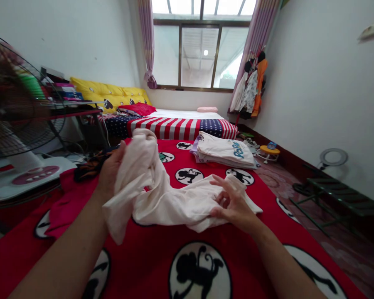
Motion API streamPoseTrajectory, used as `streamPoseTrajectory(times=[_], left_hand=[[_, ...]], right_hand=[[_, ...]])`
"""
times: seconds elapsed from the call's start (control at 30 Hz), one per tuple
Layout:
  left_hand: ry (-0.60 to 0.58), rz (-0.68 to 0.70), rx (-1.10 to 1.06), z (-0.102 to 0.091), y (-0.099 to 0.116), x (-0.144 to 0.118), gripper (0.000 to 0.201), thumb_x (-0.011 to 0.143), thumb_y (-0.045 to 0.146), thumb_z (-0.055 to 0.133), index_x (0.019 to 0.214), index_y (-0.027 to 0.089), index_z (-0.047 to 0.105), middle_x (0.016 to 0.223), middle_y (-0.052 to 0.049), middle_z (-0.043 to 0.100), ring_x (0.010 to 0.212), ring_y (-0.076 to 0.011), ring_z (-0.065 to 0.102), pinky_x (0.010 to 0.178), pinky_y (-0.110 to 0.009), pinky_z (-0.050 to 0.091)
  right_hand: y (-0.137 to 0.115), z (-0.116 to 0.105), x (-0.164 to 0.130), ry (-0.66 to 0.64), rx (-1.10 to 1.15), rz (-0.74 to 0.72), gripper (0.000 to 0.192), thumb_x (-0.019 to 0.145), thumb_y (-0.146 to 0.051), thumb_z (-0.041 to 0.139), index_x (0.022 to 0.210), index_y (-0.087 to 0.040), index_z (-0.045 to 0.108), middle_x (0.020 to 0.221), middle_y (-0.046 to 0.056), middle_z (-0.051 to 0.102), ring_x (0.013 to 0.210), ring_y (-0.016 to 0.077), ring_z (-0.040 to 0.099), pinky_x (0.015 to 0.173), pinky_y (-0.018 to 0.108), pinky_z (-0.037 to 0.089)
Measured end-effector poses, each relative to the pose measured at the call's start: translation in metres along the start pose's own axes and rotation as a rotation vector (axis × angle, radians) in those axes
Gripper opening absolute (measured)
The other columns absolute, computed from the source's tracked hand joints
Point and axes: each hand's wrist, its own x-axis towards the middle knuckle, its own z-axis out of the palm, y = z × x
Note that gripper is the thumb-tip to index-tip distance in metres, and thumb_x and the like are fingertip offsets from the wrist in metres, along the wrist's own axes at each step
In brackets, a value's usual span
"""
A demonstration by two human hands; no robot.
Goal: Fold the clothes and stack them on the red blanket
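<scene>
A crumpled white garment (174, 203) stretches across the red blanket (143, 253) in front of me. My left hand (110, 170) is closed around its left part and holds that end raised in a bunch, with a corner hanging down. The cloth hides some of the left fingers. At the garment's right part, which lies low on the blanket, my right hand (232, 203) pinches the fabric with curled fingers. Beyond it lies a stack of folded clothes (226, 151), a white top with blue lettering uppermost. Pink and dark clothes (71, 195) lie in a heap to the left of my left hand.
A fan (28, 166) stands close on the left, by a small cluttered table (77, 109). At the back is a bed (174, 126) under the window. On the right are a dark green folding bench (345, 195), a yellow stool (269, 151) and a clothes rack with hanging garments (251, 89).
</scene>
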Motion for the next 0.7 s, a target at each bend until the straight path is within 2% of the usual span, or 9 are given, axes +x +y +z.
streamPoseTrajectory(times=[0.07, 0.17, 0.2, 0.27, 0.37, 0.47, 0.57, 0.63, 0.7], left_hand=[[0.072, -0.022, -0.268, 0.013, -0.012, 0.006, 0.073, 0.081, 0.075, 0.035, 0.124, 0.019, 0.054, 0.108, -0.011, 0.068, 0.104, -0.0260, 0.062, 0.075, -0.038, 0.052], [0.156, -0.155, -0.596, 0.027, -0.034, 0.014, 0.066, 0.074, 0.052, 0.067, 0.129, 0.020, 0.049, 0.125, -0.014, 0.060, 0.106, -0.0245, 0.063, 0.080, -0.035, 0.053], [0.158, -0.193, -0.583, 0.030, -0.040, 0.016, 0.068, 0.070, 0.045, 0.074, 0.128, 0.020, 0.049, 0.128, -0.014, 0.058, 0.107, -0.0241, 0.063, 0.081, -0.033, 0.053], [0.160, -0.204, -0.470, 0.031, -0.049, 0.017, 0.069, 0.065, 0.042, 0.079, 0.125, 0.020, 0.053, 0.131, -0.014, 0.056, 0.112, -0.0248, 0.060, 0.085, -0.032, 0.052], [0.153, -0.143, -0.284, 0.032, -0.052, 0.016, 0.069, 0.060, 0.048, 0.081, 0.118, 0.015, 0.061, 0.128, -0.015, 0.059, 0.118, -0.0283, 0.056, 0.094, -0.036, 0.048], [0.116, -0.117, -0.151, 0.038, -0.047, 0.017, 0.071, 0.057, 0.053, 0.080, 0.114, 0.013, 0.064, 0.122, -0.017, 0.063, 0.113, -0.0311, 0.059, 0.092, -0.040, 0.048], [0.111, -0.040, 0.041, 0.046, -0.037, 0.016, 0.063, 0.061, 0.059, 0.074, 0.102, 0.012, 0.070, 0.109, -0.015, 0.069, 0.104, -0.0315, 0.062, 0.087, -0.040, 0.049], [0.069, -0.040, 0.108, 0.049, -0.028, 0.013, 0.059, 0.064, 0.064, 0.069, 0.093, 0.013, 0.072, 0.098, -0.014, 0.071, 0.094, -0.0296, 0.065, 0.082, -0.038, 0.050], [-0.085, -0.161, 0.005, 0.052, -0.019, 0.007, 0.065, 0.067, 0.072, 0.061, 0.094, 0.013, 0.071, 0.092, -0.013, 0.072, 0.083, -0.0273, 0.067, 0.073, -0.036, 0.052]], right_hand=[[-0.005, 0.011, -0.003, -0.101, -0.143, -0.047, 0.070, 0.063, -0.032, 0.081, 0.129, -0.030, 0.056, 0.124, 0.006, 0.061, 0.062, 0.0093, 0.054, 0.056, 0.023, 0.045], [-0.009, 0.018, -0.002, -0.103, -0.195, -0.092, 0.012, 0.075, -0.029, 0.070, 0.086, -0.023, 0.073, 0.100, 0.002, 0.070, 0.064, 0.0115, 0.058, 0.061, 0.024, 0.045], [-0.010, 0.016, -0.001, -0.012, -0.134, -0.063, 0.010, 0.078, -0.029, 0.067, 0.078, -0.021, 0.072, 0.089, 0.002, 0.071, 0.065, 0.0124, 0.058, 0.060, 0.024, 0.045], [-0.010, 0.004, 0.003, 0.321, 0.103, 0.036, 0.015, 0.079, -0.033, 0.065, 0.078, -0.018, 0.070, 0.070, 0.000, 0.065, 0.063, 0.0130, 0.057, 0.055, 0.022, 0.045], [-0.004, -0.025, 0.009, 0.857, 0.597, 0.104, 0.015, 0.075, -0.030, 0.067, 0.079, -0.016, 0.065, 0.067, -0.003, 0.060, 0.058, 0.0098, 0.055, 0.048, 0.018, 0.045], [0.003, -0.050, 0.018, 1.120, 0.913, 0.136, 0.001, 0.074, -0.015, 0.060, 0.075, -0.014, 0.060, 0.068, -0.004, 0.060, 0.055, 0.0064, 0.055, 0.050, 0.015, 0.048], [0.001, -0.052, 0.024, 1.087, 1.042, 0.218, 0.010, 0.077, -0.011, 0.051, 0.075, -0.014, 0.060, 0.069, -0.002, 0.061, 0.055, 0.0061, 0.057, 0.054, 0.015, 0.052], [-0.011, -0.039, 0.022, 0.888, 1.087, 0.245, 0.011, 0.078, -0.014, 0.052, 0.079, -0.014, 0.062, 0.072, 0.000, 0.064, 0.057, 0.0073, 0.060, 0.055, 0.015, 0.053], [-0.032, -0.019, 0.012, 0.558, 1.068, 0.255, 0.011, 0.079, -0.022, 0.058, 0.084, -0.015, 0.065, 0.076, 0.002, 0.067, 0.062, 0.0100, 0.062, 0.057, 0.019, 0.054]])
